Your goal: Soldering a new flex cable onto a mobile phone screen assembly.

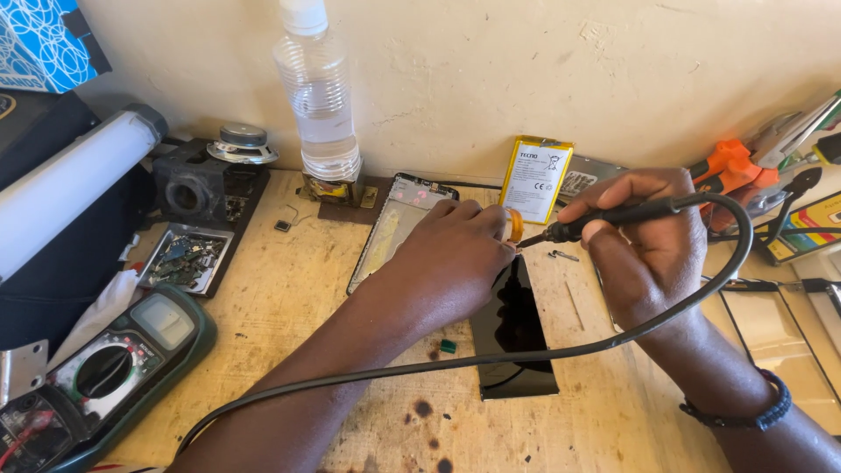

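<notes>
Multimeter (pixel 105 377) nearest | right hand (pixel 653 241) fingers grasp soldering iron (pixel 613 215) | left hand (pixel 455 254) clenched on phone (pixel 512 328) | bottle (pixel 320 96) half-full

Phone (pixel 512 328) lay mid-bench, both hands over its far end: left hand (pixel 451 254) left, right hand (pixel 653 236) right holding soldering iron (pixel 613 215). Battery (pixel 535 178) leaned on wall behind. Water bottle (pixel 317 92) back-left, multimeter (pixel 105 372) front-left, pliers (pixel 745 166) far right.

The scene was evenly and brightly lit; glare was caught on the dark screen (pixel 512 328), and edges perhaps slightly bent.
</notes>
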